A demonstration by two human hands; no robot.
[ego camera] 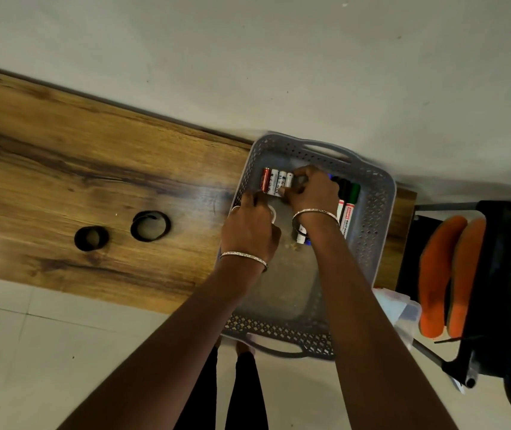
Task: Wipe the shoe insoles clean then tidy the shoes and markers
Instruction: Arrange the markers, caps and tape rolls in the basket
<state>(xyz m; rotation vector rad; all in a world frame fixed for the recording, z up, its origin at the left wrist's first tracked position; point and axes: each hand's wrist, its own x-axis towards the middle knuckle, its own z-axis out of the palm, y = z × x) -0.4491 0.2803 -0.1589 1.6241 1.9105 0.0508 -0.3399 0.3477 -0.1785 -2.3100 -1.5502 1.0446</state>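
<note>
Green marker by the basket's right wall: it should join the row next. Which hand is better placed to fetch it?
Probably the right hand: the green marker lies just beside it, though it pinches a white marker; the left hand would have to cross the right wrist.

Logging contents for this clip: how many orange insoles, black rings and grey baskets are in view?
Orange insoles: 2
Black rings: 2
Grey baskets: 1
Total: 5
Markers not counted: some hidden under the right hand.
</note>
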